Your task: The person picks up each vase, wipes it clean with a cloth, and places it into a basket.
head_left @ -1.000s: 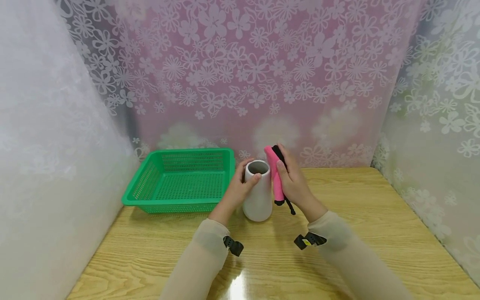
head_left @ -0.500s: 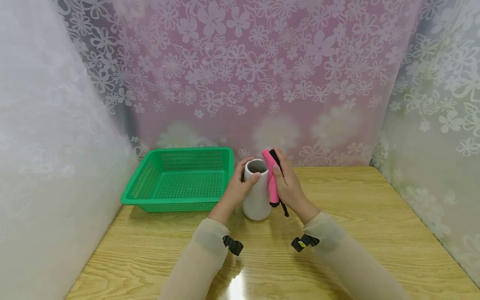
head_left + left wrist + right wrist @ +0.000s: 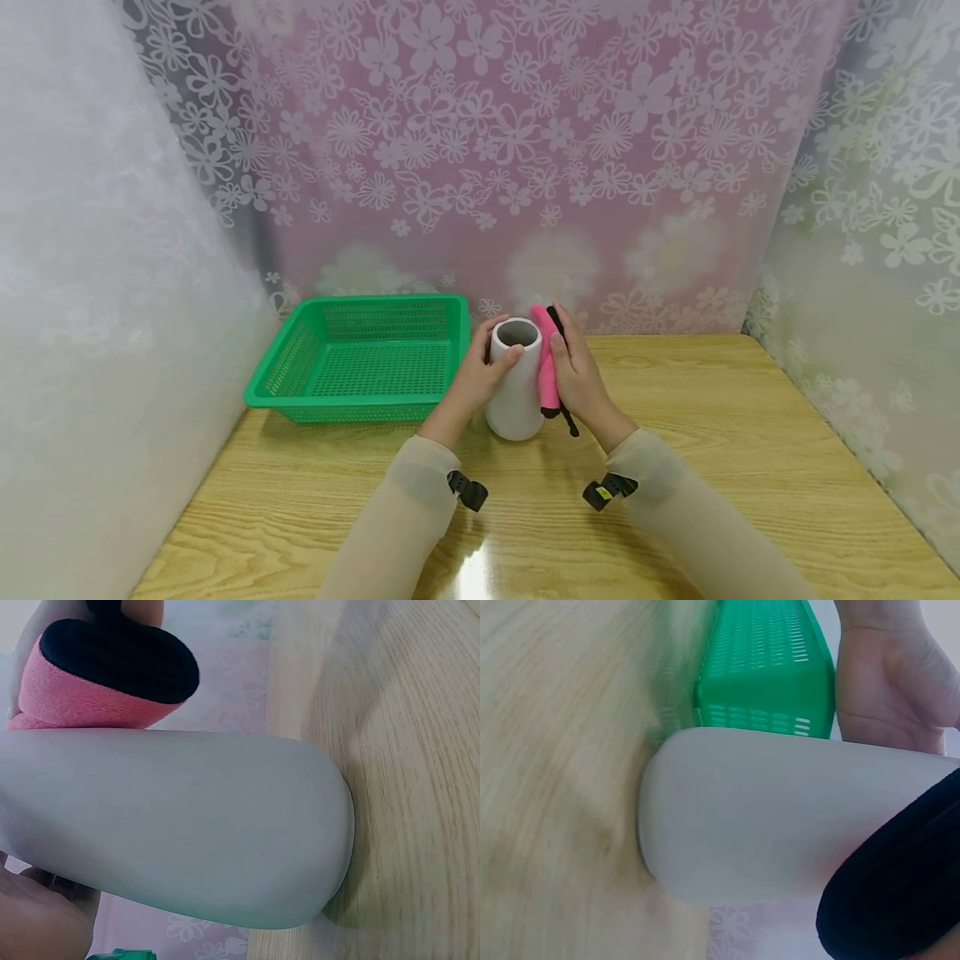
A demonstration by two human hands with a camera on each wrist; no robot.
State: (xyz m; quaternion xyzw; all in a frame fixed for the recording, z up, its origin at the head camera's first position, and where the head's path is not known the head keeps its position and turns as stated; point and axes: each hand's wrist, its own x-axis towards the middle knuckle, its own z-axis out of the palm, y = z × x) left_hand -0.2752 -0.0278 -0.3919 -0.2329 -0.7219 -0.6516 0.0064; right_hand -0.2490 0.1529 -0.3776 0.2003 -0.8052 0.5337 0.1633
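Note:
A tall white vase (image 3: 514, 396) with a round open mouth stands upright on the wooden table. My left hand (image 3: 477, 375) grips it near the top, thumb over the front of the rim. In my right hand (image 3: 583, 382) is a folded pink cloth (image 3: 548, 379) with black parts, held along the vase's right side. The left wrist view shows the pink face of the cloth (image 3: 90, 701) touching the vase wall (image 3: 195, 817). A thin black strap (image 3: 570, 421) hangs below the right palm. The right wrist view shows the cloth's black end (image 3: 896, 881) close up.
A green perforated plastic basket (image 3: 356, 402) sits left of the vase, close to my left hand. The wooden table (image 3: 712, 467) extends to the right and front. Floral curtains (image 3: 495, 167) hang at the back and both sides.
My right hand has shifted left and slightly down, bringing the cloth from just beside the vase up against its side. The left hand and the vase stay in place.

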